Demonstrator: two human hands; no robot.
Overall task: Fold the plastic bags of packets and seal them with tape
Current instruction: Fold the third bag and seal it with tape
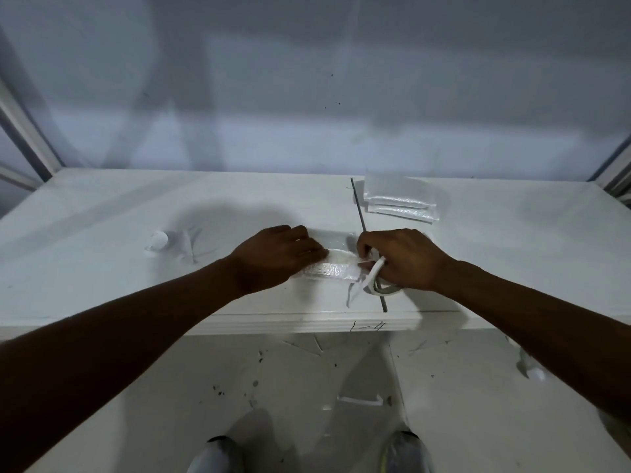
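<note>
Where it folds, clear bag (336,269), crinkled, glossy

Clear crinkled plastic bag (336,268); white tape roll (377,283); white table (102,216); grey shoes (406,452).

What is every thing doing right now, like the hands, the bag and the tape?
left hand: fingers flat, pressing the bag's left end.
right hand: curled round the tape roll.
plastic bag: folded, lying on the table between the hands.
tape roll: held at the bag's right end.
stack of bags: lying flat at the back, untouched.
crumpled scrap: lying loose on the left.
</note>
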